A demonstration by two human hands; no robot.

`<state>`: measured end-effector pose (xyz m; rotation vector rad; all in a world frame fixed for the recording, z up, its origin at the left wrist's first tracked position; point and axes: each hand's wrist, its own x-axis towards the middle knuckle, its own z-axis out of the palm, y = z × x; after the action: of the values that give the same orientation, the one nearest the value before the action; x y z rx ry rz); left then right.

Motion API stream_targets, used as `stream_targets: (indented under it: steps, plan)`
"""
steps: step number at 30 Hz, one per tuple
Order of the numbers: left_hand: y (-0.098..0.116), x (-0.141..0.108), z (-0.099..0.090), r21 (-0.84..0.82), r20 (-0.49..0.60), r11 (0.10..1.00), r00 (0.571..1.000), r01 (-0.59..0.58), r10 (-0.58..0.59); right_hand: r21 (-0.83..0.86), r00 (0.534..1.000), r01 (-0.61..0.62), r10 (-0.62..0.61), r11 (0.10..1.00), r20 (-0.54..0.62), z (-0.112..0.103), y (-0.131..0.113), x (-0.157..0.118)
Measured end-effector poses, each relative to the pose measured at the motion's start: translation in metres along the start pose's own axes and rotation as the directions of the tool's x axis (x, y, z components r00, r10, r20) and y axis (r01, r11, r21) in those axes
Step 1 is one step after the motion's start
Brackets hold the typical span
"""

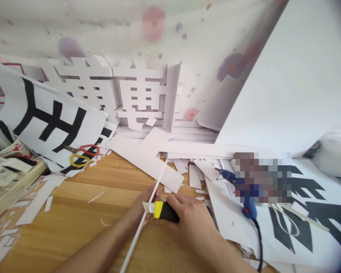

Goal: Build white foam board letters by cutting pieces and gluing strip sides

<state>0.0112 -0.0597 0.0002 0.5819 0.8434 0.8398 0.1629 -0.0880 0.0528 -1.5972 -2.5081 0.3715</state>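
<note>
My left hand [144, 199] is closed around a long, narrow white strip [135, 244], which slants up from the bottom edge of the head view. In my right hand [193, 216] is a black and yellow utility knife [159, 209], its short blade pointing left. The blade lies against or across the strip, close to my left fingers; whether it has cut in cannot be seen. Part of my left hand is hidden behind the strip and the knife. Beneath both hands is the wooden tabletop [85, 206].
White offcuts [173, 180] litter the table. Red-and-yellow scissors [88, 151] lie left on a printed sheet [45, 98]. A blue glue gun [249, 211] with a cord is at right, partly pixelated. White cut-out characters [142, 85] stand behind; a large white board [287, 72] leans right.
</note>
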Motion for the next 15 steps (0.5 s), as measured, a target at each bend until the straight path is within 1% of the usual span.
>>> stream_targets:
  steps: [3,8,12,15]
  plan:
    - [0.0033,-0.0035,0.0033,0.025,0.002,0.999,1.000,0.022,-0.022,-0.025,1.000,-0.011,0.010,1.000,-0.007,-0.0004,0.0006,0.0014]
    - [0.0013,-0.0030,0.0026,-0.041,-0.044,0.997,0.997,0.059,-0.061,-0.058,0.998,-0.034,0.031,0.998,-0.050,0.0002,0.0024,0.0017]
    - [-0.0035,-0.0006,-0.0014,-0.075,-0.026,0.991,0.994,0.107,-0.109,-0.096,0.996,-0.048,0.040,0.994,-0.080,0.0009,0.0040,0.0015]
    - [-0.0030,-0.0011,-0.0012,-0.086,-0.009,0.991,0.994,0.106,-0.108,-0.105,0.996,-0.038,0.029,0.994,-0.086,0.0016,0.0059,0.0025]
